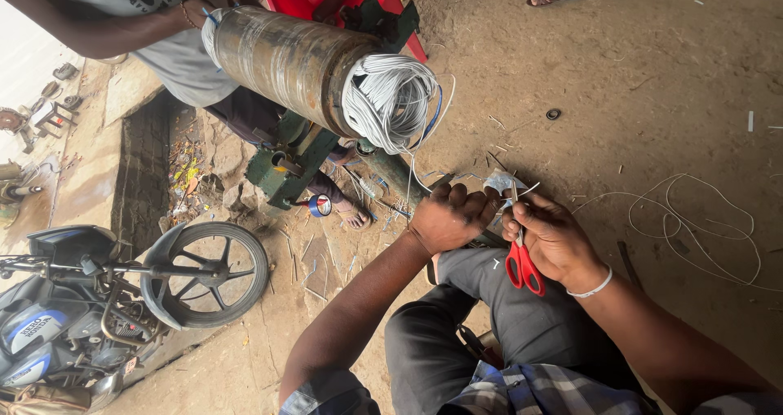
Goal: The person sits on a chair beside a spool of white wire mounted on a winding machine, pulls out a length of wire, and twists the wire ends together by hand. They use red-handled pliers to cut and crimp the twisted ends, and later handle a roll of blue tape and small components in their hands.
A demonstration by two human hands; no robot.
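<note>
The person's left hand (447, 217) is curled shut around thin white wire ends pinched at its fingertips, just beside the right hand (553, 237) at 3 o'clock. The right hand grips a pair of red-handled scissors (522, 260), blades up at 12 o'clock, touching a small scrap of grey tape or sleeve (499, 181) on the wires. The work in hand looks like trimming or stripping the wire ends; a clean cut seems to need the blades square on the wire with the left hand holding it taut. Those wires run from the rusty steel cylinder (281, 56) at 10 o'clock, whose open end is packed with a bundle of white winding wire (390, 101). Another person's arm (98, 31) steadies the cylinder.
</note>
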